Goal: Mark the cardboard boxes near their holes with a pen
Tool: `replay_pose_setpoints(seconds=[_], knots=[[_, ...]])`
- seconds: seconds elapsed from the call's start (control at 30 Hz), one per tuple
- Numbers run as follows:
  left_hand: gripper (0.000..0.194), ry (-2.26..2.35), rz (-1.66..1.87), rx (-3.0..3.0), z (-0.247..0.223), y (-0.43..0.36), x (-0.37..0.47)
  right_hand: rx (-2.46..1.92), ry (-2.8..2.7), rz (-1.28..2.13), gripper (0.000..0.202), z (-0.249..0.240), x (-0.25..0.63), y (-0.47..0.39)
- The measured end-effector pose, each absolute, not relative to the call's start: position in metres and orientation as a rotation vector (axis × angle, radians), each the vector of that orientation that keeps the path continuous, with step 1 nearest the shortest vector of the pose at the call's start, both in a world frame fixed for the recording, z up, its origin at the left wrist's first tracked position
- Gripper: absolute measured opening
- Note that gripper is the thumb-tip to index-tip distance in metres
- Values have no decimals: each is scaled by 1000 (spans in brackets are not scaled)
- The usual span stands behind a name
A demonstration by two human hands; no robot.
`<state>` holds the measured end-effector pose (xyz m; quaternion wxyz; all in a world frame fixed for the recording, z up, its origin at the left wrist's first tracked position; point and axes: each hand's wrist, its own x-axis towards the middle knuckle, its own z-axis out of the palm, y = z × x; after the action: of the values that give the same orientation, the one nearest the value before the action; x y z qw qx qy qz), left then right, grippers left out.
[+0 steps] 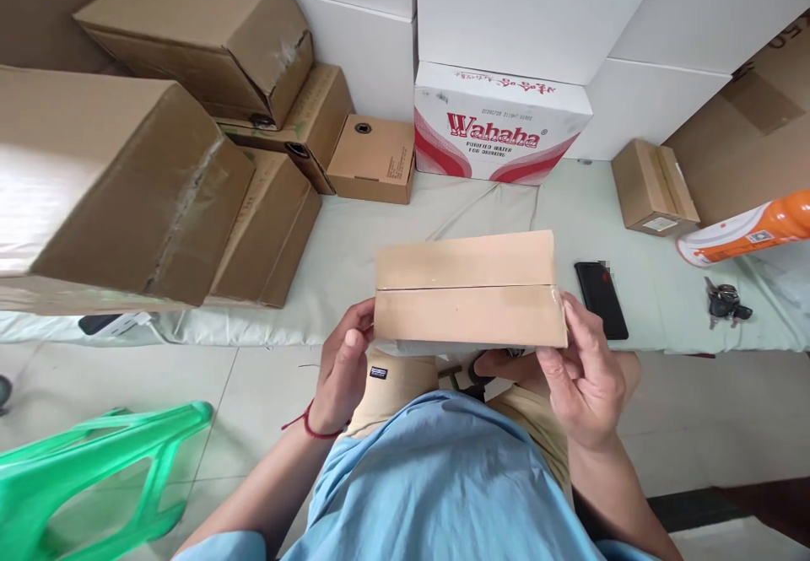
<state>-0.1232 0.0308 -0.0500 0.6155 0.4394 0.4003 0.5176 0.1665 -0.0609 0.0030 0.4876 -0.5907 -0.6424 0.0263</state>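
Because box (pixel 468 287) looks long, I grip both ends, left hand (pixel 345 367) at nine o'clock, right hand (pixel 585 367) at three, probably for balance. Box at twelve from shirt (pixel 436 481); phone (pixel 601 299) at three from box, apparently set aside.

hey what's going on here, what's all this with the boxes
Someone is holding a cardboard box by its ends, left hand at one and right hand at the other, in front of a cloth-covered surface. A dark phone and keys lie to the right; a Wahaha carton stands at the back.
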Motion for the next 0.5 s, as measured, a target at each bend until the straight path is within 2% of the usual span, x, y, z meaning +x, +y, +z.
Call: replay_pose_setpoints(seconds=[0.13, 0.23, 0.37, 0.5], knots=[[58, 907, 1132, 969, -57, 52, -99, -1297, -1769, -234, 76, 32, 147, -46], [57, 927, 980, 1069, -64, 70, -82, -1270, -1816, -328, 73, 41, 143, -20], [54, 957, 759, 1279, -80, 79, -76, -1313, -1876, -121, 63, 27, 161, 17], [50, 1105, 942, 1249, -85, 74, -84, -1298, -1821, 99, 64, 5, 173, 32]])
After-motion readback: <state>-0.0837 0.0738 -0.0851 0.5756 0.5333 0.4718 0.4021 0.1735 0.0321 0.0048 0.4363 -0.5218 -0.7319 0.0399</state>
